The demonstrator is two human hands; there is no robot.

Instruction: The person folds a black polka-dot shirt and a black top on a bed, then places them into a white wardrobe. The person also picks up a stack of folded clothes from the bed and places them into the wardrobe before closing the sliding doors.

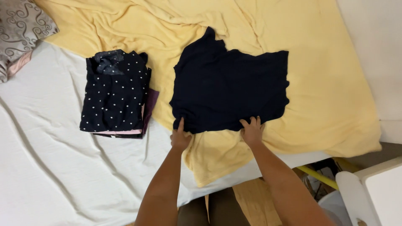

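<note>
A dark navy garment [230, 86] lies spread flat on a yellow blanket [322, 83] on the bed. My left hand [180, 137] pinches the garment's near left corner, thumb on top. At the near edge, right of centre, my right hand [252, 129] grips the cloth with fingers curled over the hem. Both forearms reach in from the bottom of the view.
A folded stack topped by a navy white-dotted garment [115, 94] sits to the left on the white sheet [54, 167]. A grey patterned pillow [21, 25] lies at the far left corner. White furniture [372, 188] and a yellow bar [320, 175] stand beside the bed at lower right.
</note>
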